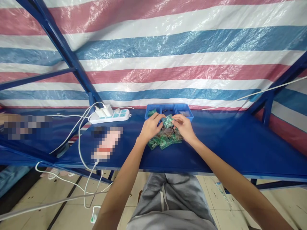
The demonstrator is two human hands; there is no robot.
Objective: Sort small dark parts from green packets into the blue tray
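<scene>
Between my two hands is a small clear bag with a green circuit board (167, 121) in it. My left hand (151, 126) pinches its left edge and my right hand (183, 125) grips its right edge, fingers closed. Under and in front of the hands lies a pile of similar bagged green boards (165, 141) on the blue table. Just behind them stands a blue tray (189, 115) with three compartments. The left compartment holds something green, the middle one small dark parts, and the right one a pale clear piece. My hands partly cover the tray's front.
A white power strip (120, 116) with plugged-in white chargers (105, 111) stands at the back left. A blurred pink item (109, 142) lies left of my arm, with a white cable (82, 153) running off the table edge. Blue metal posts (72, 57) frame a striped plastic sheet (168, 57).
</scene>
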